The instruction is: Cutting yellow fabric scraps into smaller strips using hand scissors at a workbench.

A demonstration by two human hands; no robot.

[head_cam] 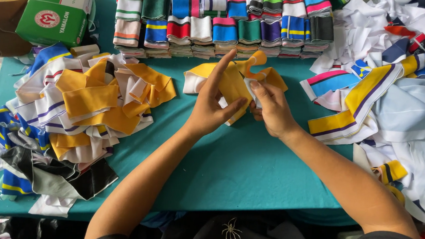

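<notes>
2 hands [213, 107] – both on 1 yellow-white rib strip [234, 81]; 1 green box [57, 9]; 1 teal table [239, 170]; folded stacks – too many to count

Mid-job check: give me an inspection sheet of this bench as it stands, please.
Surface: teal cloth, bare in front.
Job's things: yellow and white strip, held off the cloth by both hands.
Clutter: loose pile at left; pale heap at right; folded stacks in rows at the back.
Grippers: left hand and right hand both pinch the strip.
Cables: nothing seen.
Surroundings: green box at back left; dark clothing at the near edge.
</notes>
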